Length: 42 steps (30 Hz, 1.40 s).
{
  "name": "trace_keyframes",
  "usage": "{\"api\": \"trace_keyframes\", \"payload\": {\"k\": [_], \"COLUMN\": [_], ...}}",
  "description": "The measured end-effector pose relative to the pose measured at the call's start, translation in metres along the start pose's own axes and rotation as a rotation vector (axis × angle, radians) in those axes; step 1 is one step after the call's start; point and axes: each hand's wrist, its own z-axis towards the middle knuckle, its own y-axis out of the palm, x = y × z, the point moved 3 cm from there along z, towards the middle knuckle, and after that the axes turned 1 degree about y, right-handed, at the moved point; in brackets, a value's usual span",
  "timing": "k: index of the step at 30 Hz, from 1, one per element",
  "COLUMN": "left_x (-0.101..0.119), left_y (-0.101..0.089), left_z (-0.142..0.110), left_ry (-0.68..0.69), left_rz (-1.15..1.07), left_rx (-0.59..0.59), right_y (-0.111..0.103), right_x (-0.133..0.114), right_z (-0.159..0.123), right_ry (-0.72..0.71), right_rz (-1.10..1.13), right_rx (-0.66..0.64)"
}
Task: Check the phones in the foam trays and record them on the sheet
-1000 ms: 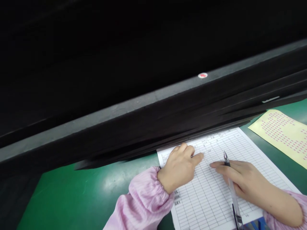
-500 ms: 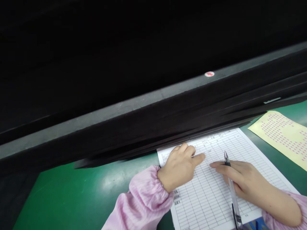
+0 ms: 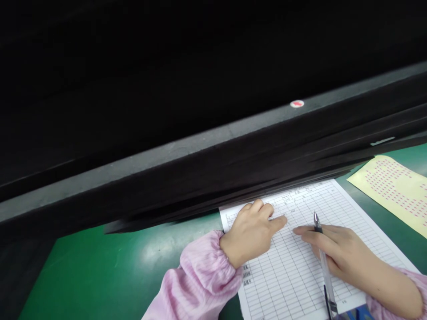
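A white printed form (image 3: 283, 275) with a grid of ruled rows lies on the green table. My left hand (image 3: 255, 229) rests on its upper left part, palm down, with the index finger stretched out along a row and the other fingers slightly bent. Over the middle right of the form, my right hand (image 3: 336, 249) holds a clear pen (image 3: 325, 271) with a dark grip between its fingers. The pen's tip points away from me, towards the top of the sheet, and its cap end points down. I cannot tell whether the right fingertips touch the paper.
A yellow sheet with red marks (image 3: 396, 186) lies on the green table (image 3: 110, 266) at the right. Across the upper view runs a large black structure with a grey edge (image 3: 180, 145), bearing a round red-arrow sticker (image 3: 296, 103). Something blue (image 3: 362, 312) shows at the bottom edge.
The whole view has shifted very slightly, so things sit a little further right. Both hands keep their poses, and the pen stays in the right hand.
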Motion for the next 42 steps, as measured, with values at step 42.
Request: {"api": "trace_keyframes", "payload": {"k": [42], "left_x": [-0.0011], "left_y": [-0.0012], "left_z": [-0.0001], "left_ry": [-0.010], "left_rz": [-0.022], "left_rx": [-0.030], "right_y": [0.0024], "right_x": [0.0002], "right_z": [-0.0023], "right_ry": [0.013], "right_rz": [0.006], "right_rx": [-0.013]}}
